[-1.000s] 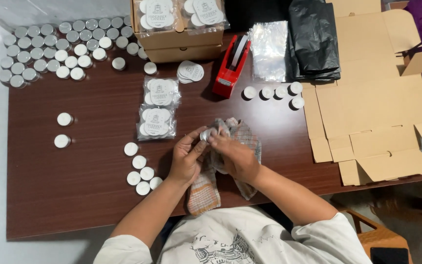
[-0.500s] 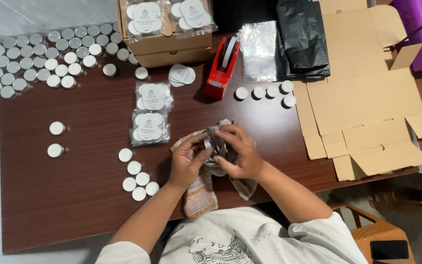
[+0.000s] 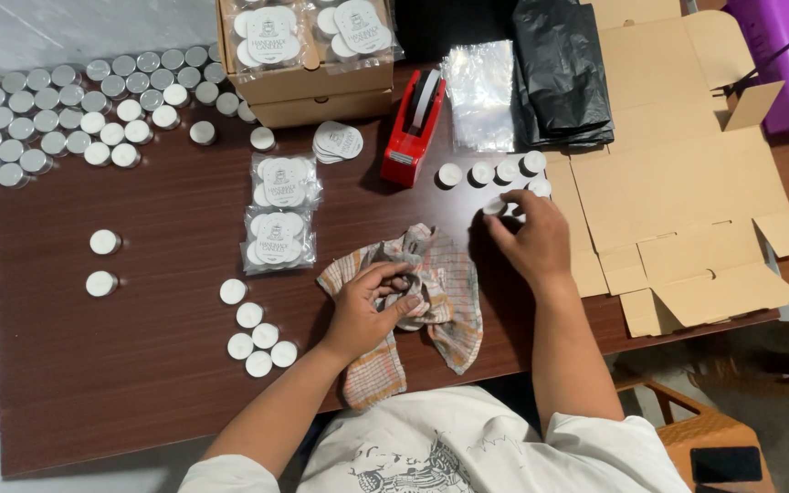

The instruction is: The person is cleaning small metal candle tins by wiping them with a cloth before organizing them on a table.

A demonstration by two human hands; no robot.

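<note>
My left hand point(image 3: 372, 306) grips a checked cloth point(image 3: 440, 297) that lies bunched on the dark wooden table point(image 3: 139, 383) in front of me. My right hand point(image 3: 527, 237) has reached to the right and pinches a small white tealight candle point(image 3: 495, 206) at its fingertips. That candle sits at the near end of a short row of tealights point(image 3: 495, 172) beside a red tape dispenser point(image 3: 413, 132). Left of the cloth lie several loose tealights point(image 3: 253, 329) and two clear packets of candles point(image 3: 278, 215).
Many tealights in metal cups point(image 3: 75, 110) fill the far left. A cardboard box point(image 3: 308, 55) with packed candles stands at the back. Clear bags point(image 3: 486, 96), black bags point(image 3: 563, 73) and flat cardboard point(image 3: 678, 192) lie to the right. A purple machine point(image 3: 778, 64) sits far right.
Both hands were together working the cloth around something. My right hand has left the cloth and moved right to the row of tealights; my left hand stays on the cloth.
</note>
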